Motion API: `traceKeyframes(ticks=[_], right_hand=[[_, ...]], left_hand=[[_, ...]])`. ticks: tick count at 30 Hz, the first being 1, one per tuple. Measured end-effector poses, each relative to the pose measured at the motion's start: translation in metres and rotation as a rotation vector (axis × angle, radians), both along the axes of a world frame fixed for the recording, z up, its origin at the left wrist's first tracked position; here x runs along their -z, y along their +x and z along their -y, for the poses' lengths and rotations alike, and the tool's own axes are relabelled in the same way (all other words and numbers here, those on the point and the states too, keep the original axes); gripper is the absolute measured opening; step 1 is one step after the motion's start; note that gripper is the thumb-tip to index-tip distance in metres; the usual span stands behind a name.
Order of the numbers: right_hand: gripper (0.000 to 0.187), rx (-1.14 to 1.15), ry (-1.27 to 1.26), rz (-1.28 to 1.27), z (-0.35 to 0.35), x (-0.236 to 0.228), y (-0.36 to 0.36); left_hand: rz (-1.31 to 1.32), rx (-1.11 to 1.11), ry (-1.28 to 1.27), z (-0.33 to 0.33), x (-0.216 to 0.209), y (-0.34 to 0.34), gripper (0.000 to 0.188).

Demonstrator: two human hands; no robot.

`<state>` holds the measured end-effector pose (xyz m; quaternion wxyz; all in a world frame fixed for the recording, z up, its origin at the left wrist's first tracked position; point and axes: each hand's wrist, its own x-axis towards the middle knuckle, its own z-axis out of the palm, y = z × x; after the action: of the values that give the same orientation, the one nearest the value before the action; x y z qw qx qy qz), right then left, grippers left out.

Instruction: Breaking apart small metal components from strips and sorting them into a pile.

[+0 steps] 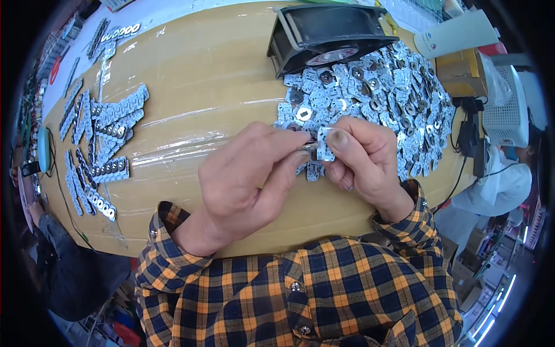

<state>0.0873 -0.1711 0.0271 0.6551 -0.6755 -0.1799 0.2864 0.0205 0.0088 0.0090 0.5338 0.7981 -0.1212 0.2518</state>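
My right hand pinches a small pale, speckled square piece between thumb and fingers. Close against its left edge, the thumb and forefinger of my left hand are pressed together. What sits between these left fingertips is tiny and greyish, too small to name. Just beyond both hands spreads a broad pile of similar pale pieces, many with dark or silvery round parts on them. One white disc with a dark square centre lies at the pile's near left side.
Strips of joined pieces lie at the left. A black framed fan stands behind the pile, with a white cup-shaped container to its right. A white perforated basket and cables are at the right edge. Another person's dark sleeve shows far left.
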Motion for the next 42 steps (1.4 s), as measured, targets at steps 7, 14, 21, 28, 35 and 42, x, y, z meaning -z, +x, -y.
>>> traceKeyframes(ticks=[7, 14, 21, 28, 35, 42], right_hand=[[0.029, -0.012, -0.015, -0.131, -0.001, 0.004, 0.000], [0.030, 0.038, 0.016, -0.175, -0.002, 0.003, -0.004], [0.029, 0.103, -0.099, 0.347, 0.002, 0.013, 0.006], [0.015, 0.095, -0.202, 0.815, 0.000, 0.010, 0.010], [0.010, 0.045, -0.140, 0.716, 0.002, 0.006, 0.010], [0.013, 0.050, -0.149, 0.745, 0.000, 0.009, 0.009]], left_hand=[[0.012, -0.072, -0.008, 0.001, 0.005, -0.002, 0.025], [-0.025, 0.001, -0.064, 0.001, 0.003, -0.004, 0.021], [-0.082, 0.113, -0.027, 0.001, 0.000, -0.005, 0.020], [-0.386, 0.138, -0.555, 0.005, 0.000, -0.005, 0.019], [-0.547, 0.227, -0.588, -0.001, 0.002, -0.008, 0.024], [-0.487, 0.281, -0.381, -0.001, 0.004, -0.006, 0.026]])
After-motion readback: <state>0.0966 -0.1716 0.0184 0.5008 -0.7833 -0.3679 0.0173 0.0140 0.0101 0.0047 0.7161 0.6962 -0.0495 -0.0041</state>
